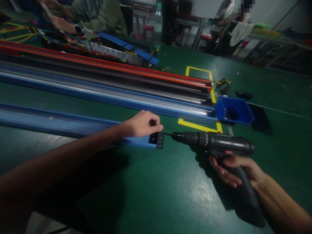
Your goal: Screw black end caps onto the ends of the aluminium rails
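My right hand (240,169) is wrapped round the grip of a black cordless drill (219,143). The drill points left, and its long thin bit (168,134) reaches the black end piece (160,143) of a blue rail (137,141). Over that same end, my left hand (141,124) is closed, thumb and forefinger pinched together beside the bit's tip. Whatever sits between those fingertips is too small or hidden to make out. The blue rail lies on the green table, partly covered by my left forearm.
Behind lie more long rails: blue (156,105), black, and red-orange (136,69). A blue bin (243,118) with small dark parts stands at their right end, near yellow tape (195,125). Wires, a bottle (158,24) and another person's arms (97,19) are at the back.
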